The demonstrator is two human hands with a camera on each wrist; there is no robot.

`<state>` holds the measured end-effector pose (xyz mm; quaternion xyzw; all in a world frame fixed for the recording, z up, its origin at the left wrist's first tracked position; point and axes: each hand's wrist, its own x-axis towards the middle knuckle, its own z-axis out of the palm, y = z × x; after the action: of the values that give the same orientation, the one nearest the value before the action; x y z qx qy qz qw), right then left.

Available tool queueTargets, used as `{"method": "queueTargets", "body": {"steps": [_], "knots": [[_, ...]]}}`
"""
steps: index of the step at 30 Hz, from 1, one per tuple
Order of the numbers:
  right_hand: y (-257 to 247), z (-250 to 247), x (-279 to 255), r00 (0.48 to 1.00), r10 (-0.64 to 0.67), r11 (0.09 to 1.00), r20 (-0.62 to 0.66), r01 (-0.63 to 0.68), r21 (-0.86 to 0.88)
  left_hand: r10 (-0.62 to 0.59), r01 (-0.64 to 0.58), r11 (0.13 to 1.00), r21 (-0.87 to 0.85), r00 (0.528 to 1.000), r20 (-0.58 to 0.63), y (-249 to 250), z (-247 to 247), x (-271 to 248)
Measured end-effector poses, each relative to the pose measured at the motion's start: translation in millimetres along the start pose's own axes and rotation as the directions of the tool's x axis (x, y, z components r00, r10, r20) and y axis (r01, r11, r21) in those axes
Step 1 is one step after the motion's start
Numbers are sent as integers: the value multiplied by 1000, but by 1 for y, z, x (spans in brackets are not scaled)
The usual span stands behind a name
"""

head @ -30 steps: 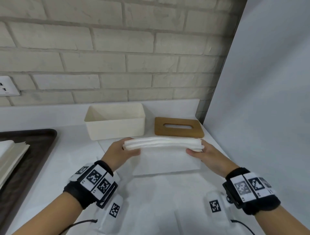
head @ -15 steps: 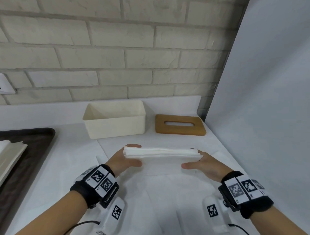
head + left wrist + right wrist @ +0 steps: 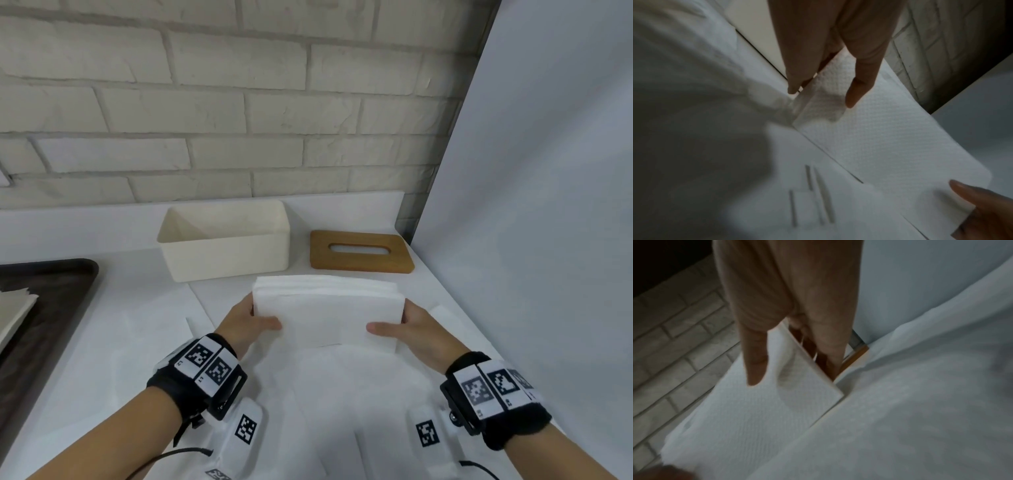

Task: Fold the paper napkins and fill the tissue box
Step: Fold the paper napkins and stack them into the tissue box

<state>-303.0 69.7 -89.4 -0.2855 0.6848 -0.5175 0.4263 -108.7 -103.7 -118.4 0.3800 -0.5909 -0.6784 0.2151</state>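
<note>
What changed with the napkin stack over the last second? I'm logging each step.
Both hands, left hand and right hand, tipped the napkin stack from flat to tilted, its broad face now toward the camera, and drew it slightly nearer. Their grip on its ends stayed. The box and lid did not move.

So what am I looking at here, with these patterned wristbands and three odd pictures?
No machine here: a person wears a camera on the head and one on each wrist; the patterned bands carry them. The head picture looks down at a white counter. The left hand and right hand grip a stack of folded paper napkins by its ends, thumbs on top. Behind stand an open cream tissue box and its wooden lid, lying flat beside it. A dark tray sits left. The wrist pictures show the fingers up close.
</note>
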Motion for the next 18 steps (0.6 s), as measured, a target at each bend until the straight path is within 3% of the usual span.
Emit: {"method": "queueTargets", "body": {"steps": [5,10,13,16,18], "knots": [[-2,-8,-3,969,86,986,231,-49,-162,-35,35,999,4,996,80,0,1,3],[-10,2,4,989,-130,980,67,139,-143,57,-56,998,-24,997,51,5,8,3],[-13,-3,5,984,-179,981,3,178,-72,101,-98,994,-48,993,61,6,3,5],[-8,-9,4,993,-72,993,91,79,-83,47,-43,998,-45,992,113,3,-1,1],[-3,-11,2,988,46,982,145,-18,-189,21,-15,998,-62,995,94,0,-2,1]]}}
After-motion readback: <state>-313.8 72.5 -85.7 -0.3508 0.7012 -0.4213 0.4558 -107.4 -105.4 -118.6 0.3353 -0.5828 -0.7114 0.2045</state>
